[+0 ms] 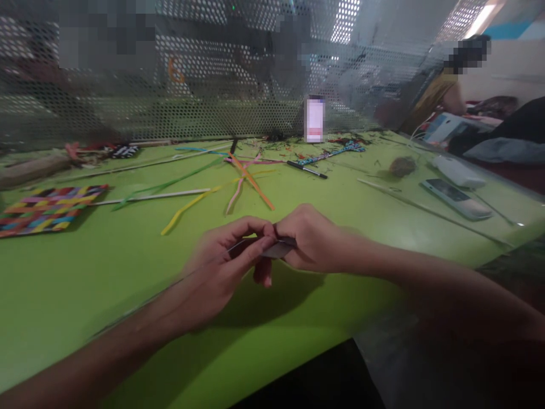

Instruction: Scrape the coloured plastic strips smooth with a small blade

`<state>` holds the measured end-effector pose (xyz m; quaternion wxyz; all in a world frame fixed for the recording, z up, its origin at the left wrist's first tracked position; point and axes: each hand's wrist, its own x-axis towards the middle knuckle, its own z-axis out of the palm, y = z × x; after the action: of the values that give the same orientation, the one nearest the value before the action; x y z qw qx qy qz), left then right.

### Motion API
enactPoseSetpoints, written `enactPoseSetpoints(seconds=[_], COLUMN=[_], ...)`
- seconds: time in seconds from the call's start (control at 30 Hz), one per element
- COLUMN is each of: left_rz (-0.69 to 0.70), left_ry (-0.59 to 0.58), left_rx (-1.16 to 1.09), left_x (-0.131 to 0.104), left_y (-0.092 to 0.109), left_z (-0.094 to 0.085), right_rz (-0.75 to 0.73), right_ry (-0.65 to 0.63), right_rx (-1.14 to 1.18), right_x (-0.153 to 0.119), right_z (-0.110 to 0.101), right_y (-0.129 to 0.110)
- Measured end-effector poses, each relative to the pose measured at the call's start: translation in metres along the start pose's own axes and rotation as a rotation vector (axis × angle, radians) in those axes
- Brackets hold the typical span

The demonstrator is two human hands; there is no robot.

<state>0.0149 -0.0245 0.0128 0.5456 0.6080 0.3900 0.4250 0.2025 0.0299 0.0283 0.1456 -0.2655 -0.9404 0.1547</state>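
Note:
Both hands meet above the near middle of the green table (340,227). My left hand (230,250) pinches a thin, flat grey strip (279,249) between thumb and fingers. My right hand (309,238) is closed around the strip's other part, its knuckles upward and touching the left fingertips. From the left hand a long, thin, dark length trails down-left along the forearm; it looks like the same strip. The strip's end inside the right fist is hidden. Beyond the hands lie loose coloured strips, among them an orange strip (251,182) and a yellow strip (187,211).
A woven multicoloured mat (55,207) lies at the left. Behind stands a perforated metal screen (191,108) with a phone (315,119) against it. A black pen (306,169), a grey handheld device (455,197) and a thin stick (426,210) lie rightward. Another person sits at far right.

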Motion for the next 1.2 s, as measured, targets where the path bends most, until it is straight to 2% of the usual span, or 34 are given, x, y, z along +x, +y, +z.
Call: enactPoseSetpoints(seconds=[0.7,0.93,1.1,1.2], left_rz=[-0.007,-0.025,-0.020,-0.018], left_ry=[0.015,0.030,0.023,0.015], left_rx=[-0.042,-0.069,-0.081,-0.090], left_x=[-0.001,-0.001,0.003,0.007], left_y=[-0.003,0.003,0.001,-0.006], left_z=[0.002,0.005,0.001,-0.005], right_rz=[-0.002,0.027,-0.006,-0.066], right_ry=[-0.020,-0.050,-0.010,0.065], right_rx=[-0.019,-0.014,-0.006,-0.005], right_x=[0.001,0.001,0.001,0.002], right_z=[0.002,0.001,0.001,-0.008], right_y=[0.000,-0.002,0.005,0.013])
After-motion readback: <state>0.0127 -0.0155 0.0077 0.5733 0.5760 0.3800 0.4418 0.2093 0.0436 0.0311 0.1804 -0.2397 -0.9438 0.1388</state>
